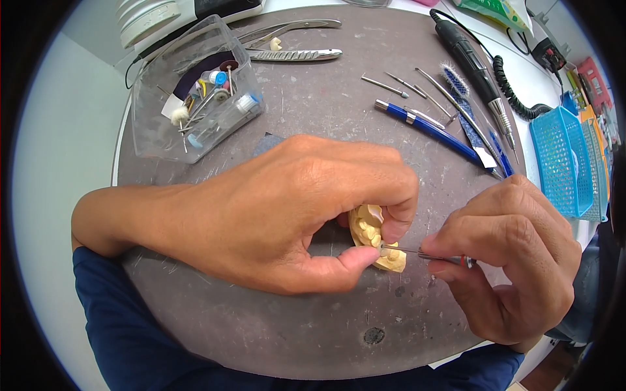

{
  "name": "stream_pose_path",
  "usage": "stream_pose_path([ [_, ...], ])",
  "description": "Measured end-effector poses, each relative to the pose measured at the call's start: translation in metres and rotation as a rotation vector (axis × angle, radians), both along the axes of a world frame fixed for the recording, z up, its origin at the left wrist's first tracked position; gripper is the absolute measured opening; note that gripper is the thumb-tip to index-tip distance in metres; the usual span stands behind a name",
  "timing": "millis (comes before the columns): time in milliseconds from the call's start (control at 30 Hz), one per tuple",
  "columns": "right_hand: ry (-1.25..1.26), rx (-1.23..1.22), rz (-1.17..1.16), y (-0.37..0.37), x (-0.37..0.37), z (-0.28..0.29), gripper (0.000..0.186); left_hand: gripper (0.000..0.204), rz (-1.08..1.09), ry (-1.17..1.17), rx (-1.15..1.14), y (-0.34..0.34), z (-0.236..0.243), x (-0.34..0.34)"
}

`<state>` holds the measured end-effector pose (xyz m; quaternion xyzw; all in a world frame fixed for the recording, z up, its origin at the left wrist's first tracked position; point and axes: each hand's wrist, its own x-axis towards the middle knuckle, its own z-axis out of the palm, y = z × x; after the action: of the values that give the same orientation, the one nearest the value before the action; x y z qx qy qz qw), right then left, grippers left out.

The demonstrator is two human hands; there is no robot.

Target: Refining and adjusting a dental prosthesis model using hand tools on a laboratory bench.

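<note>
My left hand (293, 212) curls over a yellow plaster dental cast (392, 260), its thumb and index finger closed on either side of the teeth. The palm and fingers cover part of the cast. Between the thumb and fingers of my right hand (521, 257) is a thin metal hand tool, which looks like a small screwdriver (465, 261) with a red ring near its end. Its slim shaft points left, and the tip meets a small greyish spot on the cast beside my left thumb. Whether the tip sits inside that spot I cannot tell.
A clear plastic box (147, 140) of burs and polishing tips stands at the far left. Pliers (297, 55) lie behind it. Toward the far right are a blue pen (424, 130), a brush (454, 81), a corded handpiece (466, 55) and a blue basket (564, 163).
</note>
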<state>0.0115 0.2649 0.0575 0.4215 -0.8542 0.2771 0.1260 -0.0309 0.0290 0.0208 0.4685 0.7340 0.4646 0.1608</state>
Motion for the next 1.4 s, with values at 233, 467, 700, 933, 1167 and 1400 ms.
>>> stream_pose_path([
  [233,-0.003,-0.017,0.016,0.0,0.0,-0.001,0.024,0.021,0.021,0.002,0.025,0.003,-0.002,0.003],
  [467,-0.02,-0.038,-0.056,0.007,0.002,0.009,0.023,0.018,0.02,-0.023,0.033,0.001,0.001,0.002],
  [700,-0.033,-0.145,-0.128,0.011,-0.012,-0.013,0.021,0.021,0.041,-0.077,0.029,0.0,-0.001,0.001],
  [933,-0.135,0.133,-0.264,0.004,-0.01,-0.013,0.019,0.02,0.143,0.048,-0.069,-0.01,0.005,-0.012],
  [1167,0.011,0.189,-0.322,0.006,-0.01,-0.01,0.017,0.016,0.173,0.171,0.028,-0.009,-0.001,-0.016],
  [1400,0.196,0.083,-0.751,0.047,-0.049,-0.001,0.015,0.016,0.192,0.169,0.058,-0.009,-0.001,-0.017],
])
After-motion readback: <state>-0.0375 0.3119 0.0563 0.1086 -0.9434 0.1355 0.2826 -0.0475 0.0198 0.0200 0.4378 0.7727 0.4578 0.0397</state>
